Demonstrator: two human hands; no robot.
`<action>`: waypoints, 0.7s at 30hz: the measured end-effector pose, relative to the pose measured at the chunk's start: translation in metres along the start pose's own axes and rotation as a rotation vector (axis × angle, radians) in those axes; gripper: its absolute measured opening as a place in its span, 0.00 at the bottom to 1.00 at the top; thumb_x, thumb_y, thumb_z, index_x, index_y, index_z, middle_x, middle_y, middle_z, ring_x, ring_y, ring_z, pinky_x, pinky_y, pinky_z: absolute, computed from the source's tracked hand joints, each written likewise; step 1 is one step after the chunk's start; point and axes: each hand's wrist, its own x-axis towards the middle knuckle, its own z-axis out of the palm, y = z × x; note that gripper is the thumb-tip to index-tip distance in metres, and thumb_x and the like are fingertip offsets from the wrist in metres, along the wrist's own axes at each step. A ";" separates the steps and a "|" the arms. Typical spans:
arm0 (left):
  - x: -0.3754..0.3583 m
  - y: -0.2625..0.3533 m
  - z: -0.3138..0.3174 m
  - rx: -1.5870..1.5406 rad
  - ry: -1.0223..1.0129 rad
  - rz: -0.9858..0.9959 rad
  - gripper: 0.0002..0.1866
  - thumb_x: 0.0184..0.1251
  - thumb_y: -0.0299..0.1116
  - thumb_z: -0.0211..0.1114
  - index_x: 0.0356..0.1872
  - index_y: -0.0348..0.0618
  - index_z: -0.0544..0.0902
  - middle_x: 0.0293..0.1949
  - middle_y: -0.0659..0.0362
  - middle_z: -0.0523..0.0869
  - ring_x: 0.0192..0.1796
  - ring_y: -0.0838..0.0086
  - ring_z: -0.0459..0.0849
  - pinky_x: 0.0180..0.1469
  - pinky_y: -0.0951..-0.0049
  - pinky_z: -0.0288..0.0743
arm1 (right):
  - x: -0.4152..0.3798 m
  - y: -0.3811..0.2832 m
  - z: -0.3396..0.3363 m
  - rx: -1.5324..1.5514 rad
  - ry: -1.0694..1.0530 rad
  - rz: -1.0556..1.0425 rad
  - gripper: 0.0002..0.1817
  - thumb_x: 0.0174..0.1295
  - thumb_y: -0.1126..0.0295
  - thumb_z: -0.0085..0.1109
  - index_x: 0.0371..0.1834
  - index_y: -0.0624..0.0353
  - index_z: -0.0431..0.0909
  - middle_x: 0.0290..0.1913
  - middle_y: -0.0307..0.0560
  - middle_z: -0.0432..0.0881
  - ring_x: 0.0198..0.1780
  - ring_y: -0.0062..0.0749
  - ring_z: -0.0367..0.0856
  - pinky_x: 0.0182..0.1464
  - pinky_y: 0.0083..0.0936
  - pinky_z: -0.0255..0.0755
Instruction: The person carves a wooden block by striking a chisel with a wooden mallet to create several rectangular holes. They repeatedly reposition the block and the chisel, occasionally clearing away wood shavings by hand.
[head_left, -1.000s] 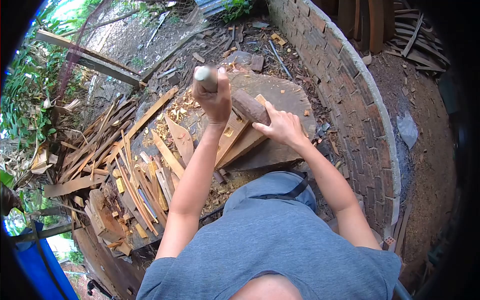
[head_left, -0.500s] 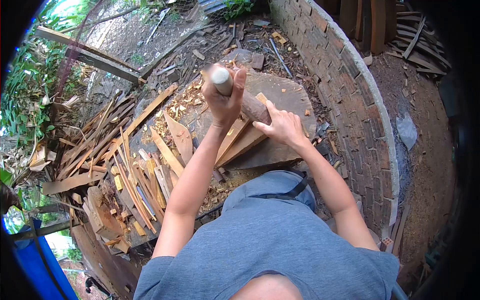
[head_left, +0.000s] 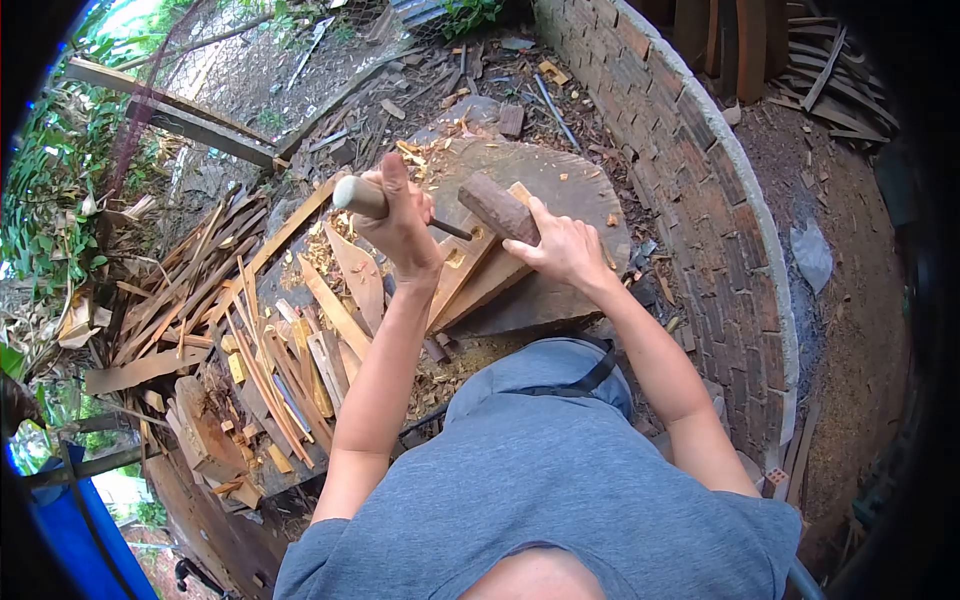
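Note:
My left hand (head_left: 400,230) is closed around the pale handle of a chisel (head_left: 358,197). The chisel leans to the left, and its dark blade reaches down to a hole in a light wooden piece (head_left: 462,275). More than one cut recess shows in that piece. My right hand (head_left: 567,247) grips one end of a thick, rough brown wooden block (head_left: 497,208), lying over the wood just right of the chisel blade. Beneath the light piece is a wider board (head_left: 492,285). Both rest on a big round tree stump (head_left: 570,190); the block hides part of them.
Wood chips (head_left: 415,160) lie on the stump's far left. Flat offcuts (head_left: 355,265) and a pile of thin strips (head_left: 200,275) spread to the left. A curved brick wall (head_left: 690,190) bounds the right side. A metal rod (head_left: 557,112) lies beyond the stump.
My left hand has shifted left and tilted the chisel from near upright to leaning left, uncovering its blade and the recesses. My right hand stays on the block.

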 end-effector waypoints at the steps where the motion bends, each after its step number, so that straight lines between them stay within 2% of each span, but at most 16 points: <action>1: -0.003 0.001 0.001 0.014 -0.030 0.014 0.21 0.72 0.46 0.65 0.24 0.51 0.66 0.13 0.70 0.62 0.13 0.84 0.61 0.18 0.79 0.57 | -0.001 -0.001 0.000 0.000 -0.001 -0.002 0.45 0.54 0.39 0.60 0.70 0.56 0.64 0.40 0.66 0.85 0.45 0.61 0.85 0.49 0.50 0.76; 3: -0.008 0.002 0.004 -0.020 -0.066 0.018 0.20 0.73 0.44 0.64 0.24 0.50 0.66 0.13 0.69 0.62 0.13 0.84 0.60 0.17 0.79 0.56 | -0.002 -0.002 0.000 -0.007 0.032 -0.012 0.41 0.55 0.42 0.60 0.67 0.55 0.66 0.38 0.63 0.86 0.43 0.59 0.86 0.46 0.49 0.77; 8: -0.015 0.003 0.008 -0.035 -0.132 0.032 0.20 0.74 0.40 0.63 0.24 0.48 0.65 0.12 0.69 0.62 0.12 0.84 0.59 0.16 0.78 0.54 | -0.001 -0.001 0.002 -0.009 0.042 -0.013 0.41 0.55 0.42 0.60 0.68 0.56 0.66 0.38 0.64 0.86 0.44 0.59 0.86 0.47 0.49 0.77; 15: -0.016 -0.005 0.007 -0.021 -0.210 0.079 0.20 0.74 0.38 0.63 0.24 0.48 0.64 0.12 0.69 0.62 0.12 0.85 0.58 0.16 0.79 0.53 | -0.002 -0.001 0.001 -0.007 0.051 -0.019 0.41 0.55 0.42 0.61 0.67 0.56 0.67 0.37 0.64 0.86 0.42 0.59 0.86 0.46 0.49 0.77; 16: -0.017 -0.005 0.006 -0.058 -0.208 0.075 0.18 0.73 0.36 0.64 0.24 0.47 0.66 0.13 0.69 0.65 0.13 0.86 0.60 0.16 0.80 0.53 | -0.001 -0.001 0.000 -0.007 0.051 -0.019 0.41 0.55 0.42 0.61 0.67 0.56 0.67 0.37 0.64 0.86 0.42 0.59 0.86 0.46 0.49 0.77; 18: -0.018 -0.005 0.005 -0.092 -0.201 0.073 0.17 0.72 0.33 0.65 0.25 0.46 0.67 0.13 0.69 0.68 0.14 0.88 0.62 0.17 0.81 0.54 | 0.000 -0.001 -0.001 0.006 -0.003 0.011 0.46 0.53 0.38 0.61 0.71 0.55 0.64 0.40 0.66 0.85 0.46 0.61 0.85 0.49 0.50 0.76; 21: -0.017 -0.006 0.005 -0.089 -0.189 0.070 0.18 0.72 0.33 0.65 0.24 0.45 0.67 0.13 0.69 0.67 0.14 0.87 0.62 0.17 0.80 0.54 | 0.000 -0.002 -0.002 0.007 -0.007 0.008 0.46 0.53 0.38 0.61 0.71 0.56 0.64 0.41 0.66 0.85 0.46 0.61 0.85 0.49 0.50 0.76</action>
